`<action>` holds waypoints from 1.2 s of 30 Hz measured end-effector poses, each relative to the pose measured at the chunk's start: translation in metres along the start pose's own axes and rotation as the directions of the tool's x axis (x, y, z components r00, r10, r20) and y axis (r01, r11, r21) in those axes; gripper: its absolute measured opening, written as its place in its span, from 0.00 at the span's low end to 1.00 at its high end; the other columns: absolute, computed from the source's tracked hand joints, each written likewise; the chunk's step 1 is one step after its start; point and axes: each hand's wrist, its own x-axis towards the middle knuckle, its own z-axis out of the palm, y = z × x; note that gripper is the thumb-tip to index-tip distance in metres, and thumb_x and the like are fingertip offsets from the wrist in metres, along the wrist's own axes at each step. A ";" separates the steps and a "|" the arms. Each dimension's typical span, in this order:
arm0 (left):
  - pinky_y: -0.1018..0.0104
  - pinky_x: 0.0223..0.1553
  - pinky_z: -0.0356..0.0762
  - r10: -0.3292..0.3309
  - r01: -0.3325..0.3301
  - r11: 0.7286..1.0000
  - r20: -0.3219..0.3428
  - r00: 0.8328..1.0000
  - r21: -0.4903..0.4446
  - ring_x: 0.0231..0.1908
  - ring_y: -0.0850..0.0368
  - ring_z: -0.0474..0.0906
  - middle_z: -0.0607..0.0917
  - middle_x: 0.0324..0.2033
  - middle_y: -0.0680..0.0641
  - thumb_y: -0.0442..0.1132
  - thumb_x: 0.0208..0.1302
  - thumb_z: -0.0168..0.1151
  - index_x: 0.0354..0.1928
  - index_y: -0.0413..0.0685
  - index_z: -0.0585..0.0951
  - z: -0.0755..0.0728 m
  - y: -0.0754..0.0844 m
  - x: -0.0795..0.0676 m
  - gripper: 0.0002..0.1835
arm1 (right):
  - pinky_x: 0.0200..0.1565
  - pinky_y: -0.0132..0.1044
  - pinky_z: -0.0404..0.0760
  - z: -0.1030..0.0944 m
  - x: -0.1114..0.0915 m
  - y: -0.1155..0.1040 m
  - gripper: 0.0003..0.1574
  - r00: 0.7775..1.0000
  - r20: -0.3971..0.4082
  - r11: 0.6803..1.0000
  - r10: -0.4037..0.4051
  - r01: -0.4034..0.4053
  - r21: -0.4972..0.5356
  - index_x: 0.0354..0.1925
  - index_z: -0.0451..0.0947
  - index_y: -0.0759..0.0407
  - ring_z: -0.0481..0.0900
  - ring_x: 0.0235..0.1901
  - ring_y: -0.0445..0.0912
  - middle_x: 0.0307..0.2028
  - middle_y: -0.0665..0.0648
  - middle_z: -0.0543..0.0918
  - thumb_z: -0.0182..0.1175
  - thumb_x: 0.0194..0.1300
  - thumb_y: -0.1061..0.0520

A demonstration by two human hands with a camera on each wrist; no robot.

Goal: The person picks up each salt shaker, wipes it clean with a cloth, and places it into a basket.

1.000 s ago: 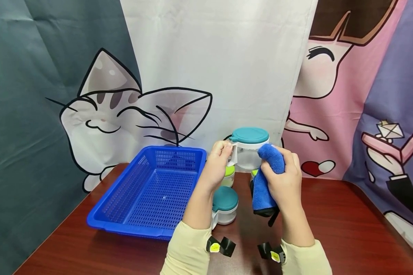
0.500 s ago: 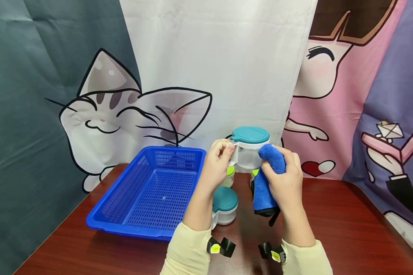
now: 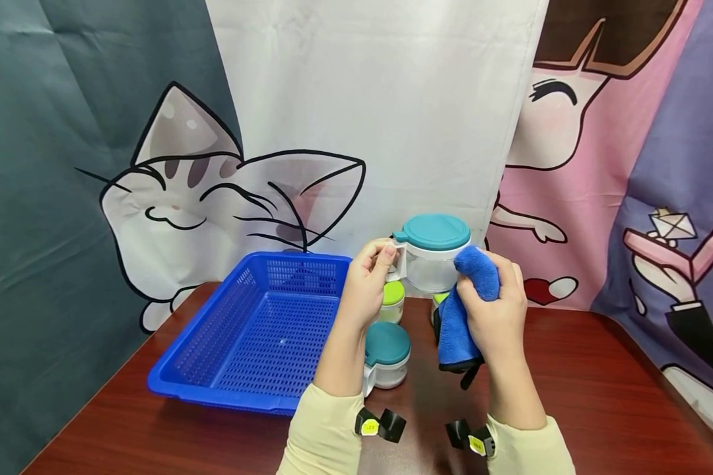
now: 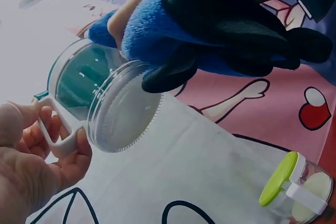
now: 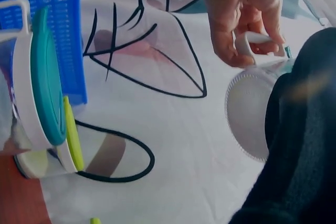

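A clear jar [image 3: 432, 269] with a teal lid and white handle is held up above the table. My left hand [image 3: 365, 280] grips its white handle [image 4: 58, 127], fingers curled through the loop. My right hand [image 3: 499, 310] holds a folded blue cloth [image 3: 460, 330] with a black underside. In the head view the cloth meets the right side of the jar; the left wrist view shows it against the jar's wall. Below my left hand, a second teal-lidded jar [image 3: 388, 356] stands on the table. Much of the right hand is hidden behind the cloth in the wrist views.
A blue perforated basket [image 3: 214, 396] sits on the left of the wooden table [image 3: 594, 382]. Behind the hands stand a green-lidded jar [image 3: 393, 303] and another green-lidded jar [image 3: 440, 300], partly covered by the cloth. A printed curtain [image 3: 440, 99] hangs behind the table.
The held jar has risen slightly and shifted a little to the right, its lid tilting somewhat. The cloth and right hand have moved slightly right with it; both grips stay the same.
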 end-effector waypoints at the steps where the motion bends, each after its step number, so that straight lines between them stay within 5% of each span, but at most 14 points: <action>1: 0.59 0.51 0.70 0.003 -0.003 1.000 -0.021 1.000 0.005 0.43 0.57 0.72 0.77 0.42 0.41 0.36 0.70 0.48 0.46 0.30 0.74 0.001 0.001 0.000 0.13 | 0.40 0.47 0.71 0.001 -0.001 -0.001 0.21 1.000 -0.004 1.000 -0.007 0.007 0.000 0.53 0.74 0.51 0.68 0.44 0.44 0.45 0.53 0.71 0.60 0.59 0.55; 8: 0.61 0.50 0.71 0.057 -0.053 0.998 -0.141 0.988 0.030 0.42 0.57 0.74 0.79 0.38 0.39 0.36 0.70 0.48 0.44 0.29 0.75 0.005 0.000 -0.001 0.14 | 0.38 0.46 0.71 0.003 -0.004 -0.004 0.21 1.000 0.007 1.000 -0.026 0.026 -0.002 0.52 0.75 0.51 0.68 0.43 0.43 0.44 0.52 0.71 0.61 0.59 0.56; 17: 0.61 0.44 0.74 -0.017 0.007 0.996 -0.109 0.994 -0.094 0.40 0.59 0.73 0.77 0.34 0.49 0.37 0.71 0.46 0.42 0.27 0.73 -0.002 -0.004 0.001 0.15 | 0.41 0.42 0.72 -0.003 0.001 -0.005 0.23 0.993 0.107 0.994 0.060 -0.069 0.086 0.56 0.71 0.52 0.70 0.44 0.43 0.47 0.46 0.73 0.59 0.61 0.56; 22: 0.66 0.41 0.72 -0.078 0.053 0.976 -0.111 0.991 -0.211 0.40 0.58 0.71 0.73 0.35 0.49 0.36 0.72 0.41 0.43 0.29 0.70 0.005 -0.004 0.001 0.14 | 0.41 0.44 0.71 -0.001 -0.001 -0.006 0.22 0.997 0.069 0.997 0.028 -0.033 0.071 0.54 0.73 0.51 0.69 0.43 0.43 0.46 0.47 0.72 0.59 0.60 0.57; 29: 0.58 0.48 0.64 -0.070 0.046 0.989 -0.166 0.984 -0.142 0.46 0.54 0.66 0.71 0.39 0.47 0.41 0.74 0.37 0.41 0.37 0.68 0.012 0.003 0.003 0.13 | 0.39 0.45 0.69 0.006 -0.008 -0.011 0.21 0.998 0.012 0.997 -0.063 0.062 0.039 0.52 0.76 0.49 0.68 0.43 0.41 0.44 0.49 0.72 0.61 0.58 0.57; 36: 0.69 0.33 0.65 -0.078 0.039 0.982 -0.210 0.975 -0.183 0.38 0.55 0.68 0.73 0.34 0.48 0.39 0.73 0.39 0.38 0.36 0.70 0.008 0.000 0.004 0.13 | 0.39 0.44 0.70 0.003 -0.008 -0.014 0.21 0.997 0.065 0.997 -0.044 0.039 0.073 0.53 0.75 0.51 0.69 0.43 0.41 0.45 0.46 0.72 0.60 0.59 0.59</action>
